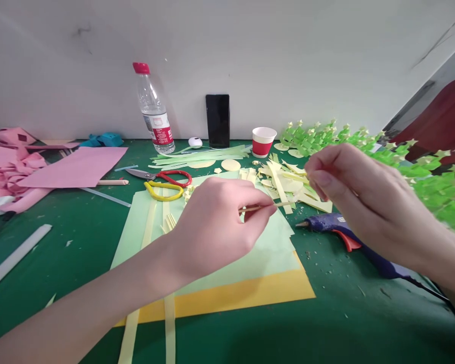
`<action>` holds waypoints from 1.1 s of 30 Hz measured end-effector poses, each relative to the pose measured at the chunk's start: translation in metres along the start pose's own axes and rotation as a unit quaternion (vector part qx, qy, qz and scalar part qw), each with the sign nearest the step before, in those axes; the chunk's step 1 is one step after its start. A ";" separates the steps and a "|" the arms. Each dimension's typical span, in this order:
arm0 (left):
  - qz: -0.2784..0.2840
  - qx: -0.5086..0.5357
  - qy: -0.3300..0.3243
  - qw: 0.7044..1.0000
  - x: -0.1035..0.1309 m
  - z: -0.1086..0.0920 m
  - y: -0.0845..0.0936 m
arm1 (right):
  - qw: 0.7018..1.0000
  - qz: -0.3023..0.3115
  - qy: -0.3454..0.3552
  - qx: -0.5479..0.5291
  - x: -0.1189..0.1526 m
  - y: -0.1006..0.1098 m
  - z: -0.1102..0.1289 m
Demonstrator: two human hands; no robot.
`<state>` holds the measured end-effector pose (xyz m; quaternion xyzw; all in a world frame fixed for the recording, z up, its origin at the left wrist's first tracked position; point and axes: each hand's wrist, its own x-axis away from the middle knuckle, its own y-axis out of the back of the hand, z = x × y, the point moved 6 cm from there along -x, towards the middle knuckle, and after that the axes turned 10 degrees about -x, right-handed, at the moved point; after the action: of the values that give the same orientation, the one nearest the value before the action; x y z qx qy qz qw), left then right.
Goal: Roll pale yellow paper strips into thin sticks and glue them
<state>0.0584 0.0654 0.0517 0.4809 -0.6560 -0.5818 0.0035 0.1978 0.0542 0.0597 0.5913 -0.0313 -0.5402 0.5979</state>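
My left hand (223, 222) pinches a thin wooden stick (254, 208) between thumb and fingers, its pale tip pointing right. My right hand (367, 187) is raised to the right of it, thumb and fingertips pressed together; whatever they hold, if anything, cannot be made out. Beneath my left hand lie light green paper sheets (269, 253) on top of a yellow sheet (246, 290). Two pale yellow paper strips (170, 323) run across them toward me. Under my right hand rests a blue glue gun (320, 222) with a red trigger.
Scissors (167, 183) with red and yellow handles lie behind the sheets. A bottle (155, 116), a black phone (217, 121) and a paper cup (264, 144) stand by the wall. Yellow scraps (284, 184), pink paper (76, 164) and green star-topped pieces (432, 177) surround the work area.
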 end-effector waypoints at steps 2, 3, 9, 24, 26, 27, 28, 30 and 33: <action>0.002 0.008 -0.006 1.000 0.000 -0.001 0.000 | 0.997 0.023 -0.053 -0.045 0.000 -0.005 -0.008; 0.005 0.014 -0.010 1.000 0.000 -0.002 -0.001 | 0.995 0.034 -0.070 -0.062 0.000 -0.008 -0.011; 0.021 0.047 -0.004 0.999 -0.001 0.001 -0.004 | 0.985 0.063 -0.123 -0.103 -0.001 -0.013 -0.021; 0.015 0.052 -0.005 0.999 0.000 0.001 -0.003 | 0.984 0.126 0.009 -0.128 -0.004 -0.015 -0.007; 0.013 0.049 -0.010 0.999 0.000 0.000 -0.002 | 0.975 0.158 0.035 -0.151 -0.003 -0.016 0.000; 0.014 0.048 -0.011 0.999 0.000 0.000 -0.002 | 0.973 0.163 0.042 -0.160 -0.003 -0.017 0.002; 0.017 0.047 -0.010 0.999 0.000 0.000 -0.002 | 0.971 0.164 0.047 -0.166 -0.003 -0.017 0.004; 0.022 0.050 -0.007 0.998 -0.001 0.000 -0.002 | 0.972 0.156 0.059 -0.166 -0.003 -0.017 0.006; 0.032 0.049 -0.001 0.998 -0.001 0.000 -0.001 | 0.977 0.130 0.081 -0.147 -0.001 -0.014 0.009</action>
<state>0.0597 0.0662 0.0516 0.4586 -0.6986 -0.5492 -0.0027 0.1824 0.0525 0.0528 0.5294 0.0207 -0.4070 0.7441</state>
